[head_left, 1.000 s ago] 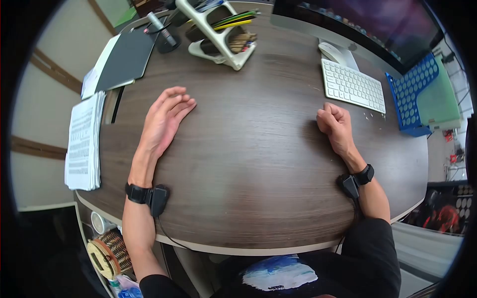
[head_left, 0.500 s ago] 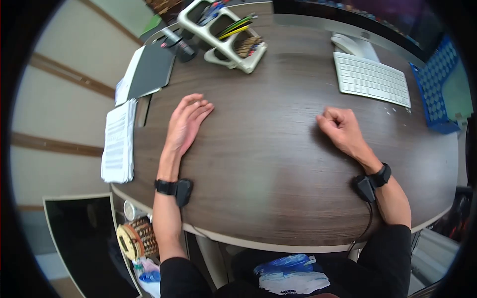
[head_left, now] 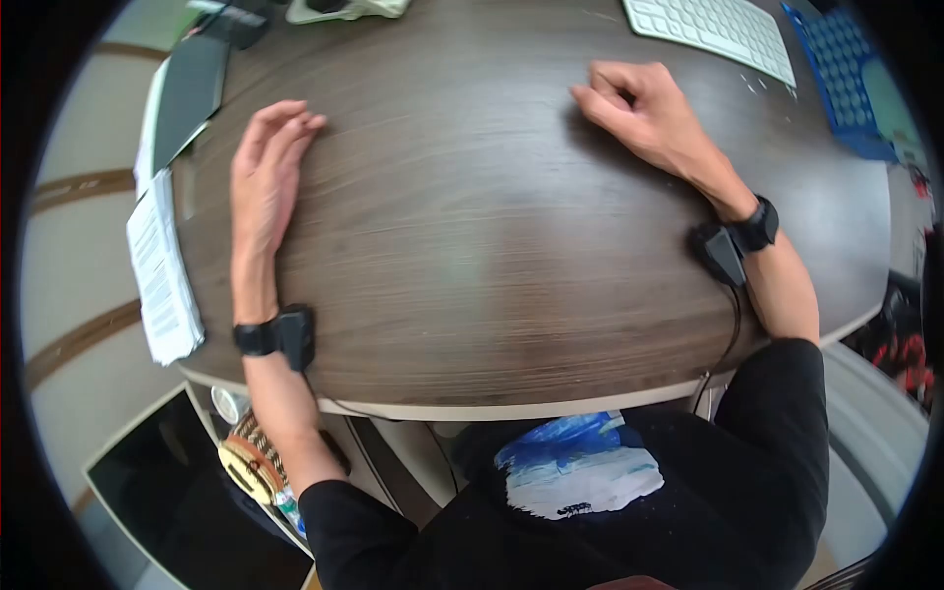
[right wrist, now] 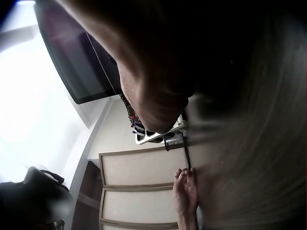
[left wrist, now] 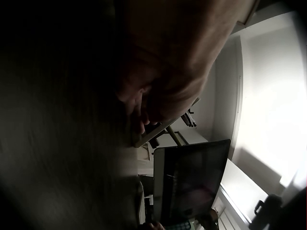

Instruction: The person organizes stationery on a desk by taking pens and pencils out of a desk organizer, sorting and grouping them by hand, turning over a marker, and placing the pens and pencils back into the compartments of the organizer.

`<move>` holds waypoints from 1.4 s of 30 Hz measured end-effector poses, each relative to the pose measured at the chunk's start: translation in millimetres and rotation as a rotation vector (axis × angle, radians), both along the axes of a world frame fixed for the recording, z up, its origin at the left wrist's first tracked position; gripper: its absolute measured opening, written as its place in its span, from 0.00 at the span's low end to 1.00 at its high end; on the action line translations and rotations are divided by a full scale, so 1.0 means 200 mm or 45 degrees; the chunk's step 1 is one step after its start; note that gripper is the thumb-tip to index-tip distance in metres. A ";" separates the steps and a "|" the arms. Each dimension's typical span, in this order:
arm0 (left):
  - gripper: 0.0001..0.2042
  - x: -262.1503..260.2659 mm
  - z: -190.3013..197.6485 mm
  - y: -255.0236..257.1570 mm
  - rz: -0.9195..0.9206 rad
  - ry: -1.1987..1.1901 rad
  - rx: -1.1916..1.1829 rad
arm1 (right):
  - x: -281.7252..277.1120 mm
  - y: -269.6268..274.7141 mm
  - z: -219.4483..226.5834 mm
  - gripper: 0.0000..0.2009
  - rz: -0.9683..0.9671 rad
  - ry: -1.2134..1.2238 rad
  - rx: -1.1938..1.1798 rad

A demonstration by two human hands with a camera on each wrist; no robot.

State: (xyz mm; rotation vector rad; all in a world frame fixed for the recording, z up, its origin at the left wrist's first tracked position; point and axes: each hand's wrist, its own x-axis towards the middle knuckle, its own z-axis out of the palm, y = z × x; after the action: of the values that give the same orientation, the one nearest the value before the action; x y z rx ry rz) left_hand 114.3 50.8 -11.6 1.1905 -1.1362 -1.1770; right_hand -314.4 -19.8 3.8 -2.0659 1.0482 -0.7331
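My left hand (head_left: 265, 167) rests on its edge on the dark wood desk (head_left: 442, 246), fingers loosely bent and nothing in them. At the other side, my right hand (head_left: 644, 113) lies on the desk with its fingers curled in toward the thumb, around no object. A white keyboard (head_left: 713, 34) is the thing nearest to it, just beyond the knuckles. In the right wrist view the left hand (right wrist: 184, 191) appears across the desk, palm side showing. Each wrist wears a black strap with a small camera.
Left of the left hand lie a stack of printed paper (head_left: 162, 275) and a dark folder (head_left: 192, 93). A blue perforated holder (head_left: 836, 74) stands at the right. The monitor (left wrist: 192, 182) and the white pen organizer (right wrist: 148, 139) stand at the back. Below the desk's left edge sits a woven basket (head_left: 251, 462).
The head view has tilted down, so the monitor and most of the organizer have left it and more of the shirt shows. Both hands keep nearly the same pose on the desk.
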 end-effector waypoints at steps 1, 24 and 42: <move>0.11 0.00 0.00 0.01 0.000 -0.039 0.013 | 0.00 0.01 0.00 0.27 0.046 0.002 -0.022; 0.15 0.04 -0.01 0.02 0.051 -0.445 -0.014 | -0.04 -0.01 -0.06 0.23 0.198 -0.170 -0.102; 0.15 0.00 0.03 0.04 0.093 -0.428 0.002 | -0.02 0.00 -0.05 0.26 0.180 -0.123 -0.075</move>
State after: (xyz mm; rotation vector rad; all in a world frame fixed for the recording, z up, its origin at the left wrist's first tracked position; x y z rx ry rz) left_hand 115.3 59.4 -5.7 1.4555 -1.3271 -0.9442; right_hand -318.6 -20.4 -6.3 -2.1078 0.8269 -0.7915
